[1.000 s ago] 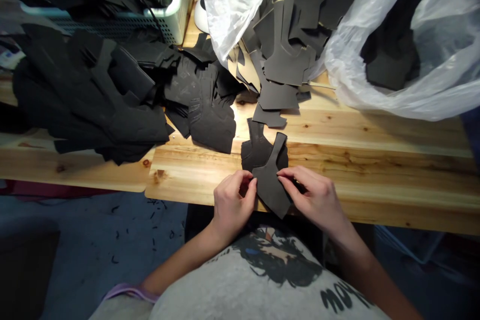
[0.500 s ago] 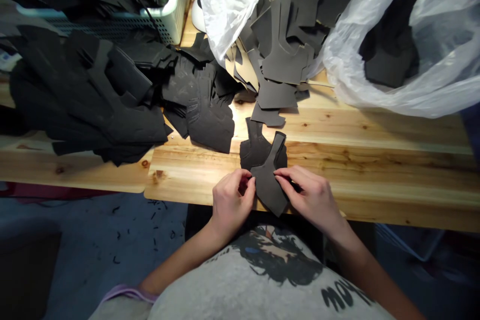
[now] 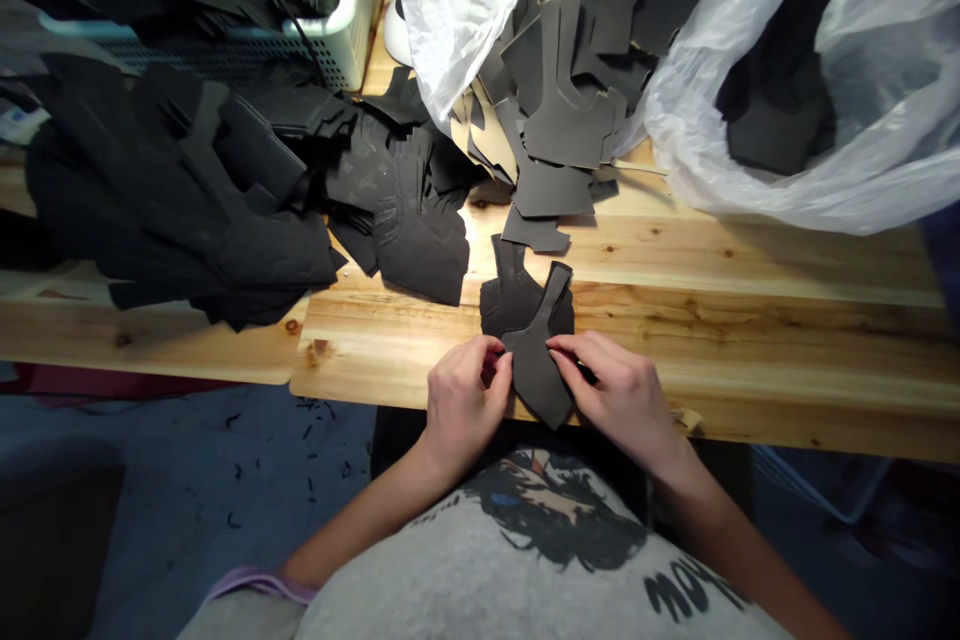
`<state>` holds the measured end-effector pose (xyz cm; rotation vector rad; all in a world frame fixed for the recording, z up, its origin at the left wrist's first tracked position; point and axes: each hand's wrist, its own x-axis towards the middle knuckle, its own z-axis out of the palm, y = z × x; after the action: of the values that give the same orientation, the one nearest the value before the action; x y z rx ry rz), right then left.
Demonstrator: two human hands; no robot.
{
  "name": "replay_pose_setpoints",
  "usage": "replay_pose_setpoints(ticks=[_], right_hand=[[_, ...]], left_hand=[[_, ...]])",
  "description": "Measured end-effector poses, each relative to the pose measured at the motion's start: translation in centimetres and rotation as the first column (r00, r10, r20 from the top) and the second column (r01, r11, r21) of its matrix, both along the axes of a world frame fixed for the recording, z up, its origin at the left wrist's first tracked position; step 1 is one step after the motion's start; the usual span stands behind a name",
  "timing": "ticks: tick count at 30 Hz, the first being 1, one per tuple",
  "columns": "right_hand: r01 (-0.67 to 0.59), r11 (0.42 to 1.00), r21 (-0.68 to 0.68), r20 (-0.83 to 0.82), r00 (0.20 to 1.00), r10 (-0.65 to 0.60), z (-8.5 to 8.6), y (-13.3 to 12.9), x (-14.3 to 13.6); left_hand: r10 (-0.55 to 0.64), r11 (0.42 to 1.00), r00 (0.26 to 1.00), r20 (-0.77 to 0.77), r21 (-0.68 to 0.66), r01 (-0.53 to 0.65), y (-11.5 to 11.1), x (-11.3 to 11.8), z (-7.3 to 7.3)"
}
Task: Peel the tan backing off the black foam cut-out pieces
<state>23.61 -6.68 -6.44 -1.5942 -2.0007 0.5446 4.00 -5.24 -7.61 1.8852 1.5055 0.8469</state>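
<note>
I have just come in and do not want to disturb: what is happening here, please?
A person's left hand and right hand hold opposite edges of a dark cut-out piece. It partly covers another dark piece near the front edge of the wooden table. Farther back are piles of dark pieces, a perforated basket and an open plastic bag.

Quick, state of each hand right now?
Left hand: closed, pinching left edge of dark piece.
Right hand: closed, pinching right edge of same piece.

forearms point(image 3: 364, 522) angled inward, fingers point(image 3: 589, 348) seemingly pinched
</note>
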Motion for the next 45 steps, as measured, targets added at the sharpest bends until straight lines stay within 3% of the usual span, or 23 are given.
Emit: replay_pose_setpoints(ticks=[6,11,14,18,23,26,30,41,45], right_hand=[[0.008,0.996,0.088,0.185,0.982,-0.025,0.2,-0.4,-0.4],[0.022,0.991,0.135,0.280,0.958,-0.060,0.5,-0.8,-0.8],[0.051,0.988,0.147,0.268,0.959,-0.089,0.4,-0.9,-0.8],[0.120,0.972,0.202,0.141,0.979,-0.150,0.6,-1.2,-0.1],[0.244,0.924,0.295,0.086,0.956,-0.280,1.5,-2.2,1.8],[0.222,0.941,0.257,0.085,0.964,-0.251,1.5,-3.0,2.5],[0.191,0.970,0.149,0.009,0.981,-0.195,0.7,-3.7,2.3],[0.206,0.969,-0.138,-0.265,0.935,-0.236,-0.3,-1.9,2.3],[0.212,0.957,-0.196,-0.259,0.931,-0.259,-0.5,-1.8,2.1]], left_hand=[[-0.021,0.989,0.988,-0.151,0.141,0.043,0.0,0.0,-0.1],[0.030,0.965,0.993,-0.112,0.263,0.000,-0.3,-1.2,-0.5],[0.005,0.948,0.993,-0.120,0.317,0.034,-0.7,-1.9,-0.6],[-0.094,0.924,0.988,-0.121,0.359,0.132,-0.7,-1.9,-0.4],[-0.356,0.825,0.908,-0.222,0.380,0.417,0.2,-1.4,-0.2],[-0.453,0.778,0.833,-0.317,0.316,0.543,0.6,-1.1,-0.4],[-0.489,0.767,0.788,-0.375,0.246,0.593,0.7,-0.9,-0.8],[-0.479,0.773,0.787,-0.389,0.237,0.588,0.7,-0.6,-1.2],[-0.466,0.774,0.790,-0.397,0.248,0.582,0.7,-0.5,-1.2]])
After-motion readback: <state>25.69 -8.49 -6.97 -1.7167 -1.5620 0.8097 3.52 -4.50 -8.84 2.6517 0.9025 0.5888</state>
